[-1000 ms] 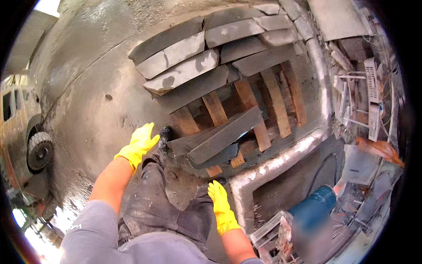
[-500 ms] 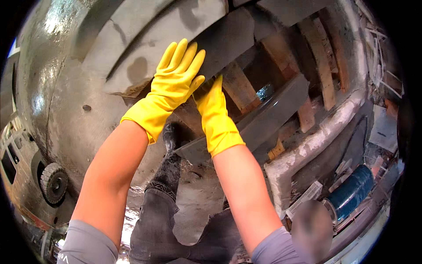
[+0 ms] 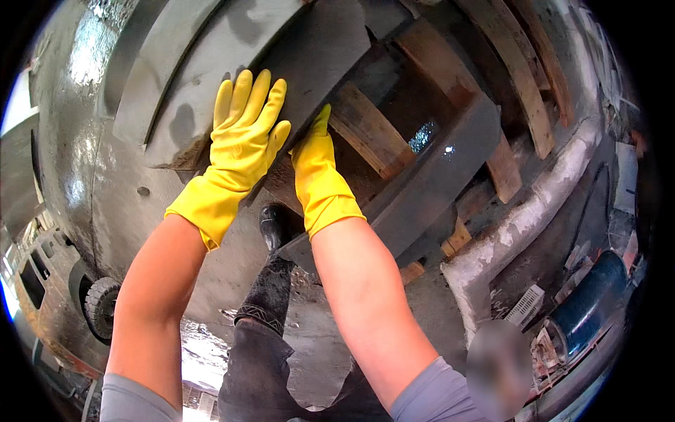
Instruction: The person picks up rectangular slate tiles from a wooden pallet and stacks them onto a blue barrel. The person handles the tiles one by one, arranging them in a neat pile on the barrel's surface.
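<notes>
My left hand point(image 3: 242, 133), in a yellow rubber glove, lies with fingers stretched out on top of a dark grey slab point(image 3: 320, 60), beside its near edge. The gloved right hand point(image 3: 316, 165) is at the slab's right edge. Its fingers curl round and under that edge and are mostly hidden; one yellow fingertip shows along the side. Left of the dark slab lies a lighter grey slab point(image 3: 242, 35) with damp patches and a chipped near corner. Another long grey slab point(image 3: 436, 172) slants across to the right of my right arm.
Wooden boards point(image 3: 369, 130) lie between the slabs, over dark gaps. At the right runs a whitish, crusted raised edge point(image 3: 520, 225). Beyond it is a blue cylinder point(image 3: 594, 302). A wheeled machine point(image 3: 56, 288) stands at the left. My black boot point(image 3: 276, 225) is on the wet floor.
The view has shifted, so the slabs and both hands appear farther left. My left hand stays flat on the slab and the right keeps to its edge.
</notes>
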Available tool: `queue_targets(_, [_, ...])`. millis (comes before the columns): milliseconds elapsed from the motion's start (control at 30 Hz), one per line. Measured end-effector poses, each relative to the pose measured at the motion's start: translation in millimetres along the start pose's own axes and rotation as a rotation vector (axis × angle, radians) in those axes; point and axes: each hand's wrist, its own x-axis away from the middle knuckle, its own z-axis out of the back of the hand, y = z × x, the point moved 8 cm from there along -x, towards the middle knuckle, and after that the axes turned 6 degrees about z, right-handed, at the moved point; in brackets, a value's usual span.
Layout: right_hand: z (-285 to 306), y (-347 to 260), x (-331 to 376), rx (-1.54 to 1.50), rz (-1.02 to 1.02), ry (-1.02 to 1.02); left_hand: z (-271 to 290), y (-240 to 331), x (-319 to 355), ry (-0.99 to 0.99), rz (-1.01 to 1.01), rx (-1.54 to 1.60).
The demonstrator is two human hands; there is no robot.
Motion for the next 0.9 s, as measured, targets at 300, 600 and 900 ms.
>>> queue_targets(300, [62.5, -50.5, 41.2, 0.372, 0.072, 0.03, -15.6, 75.2, 56.3, -0.093, 0.153, 0.181])
queue_targets(600, [98.2, -50.8, 72.4, 0.017, 0.234, 0.27, -11.0, 94.6, 56.4, -0.199, -0.08, 0.287])
queue_targets(900, [124.3, -99.6, 208.0, 0.693, 0.373, 0.291, 1.2, 95.2, 62.8, -0.21, 0.137, 0.311])
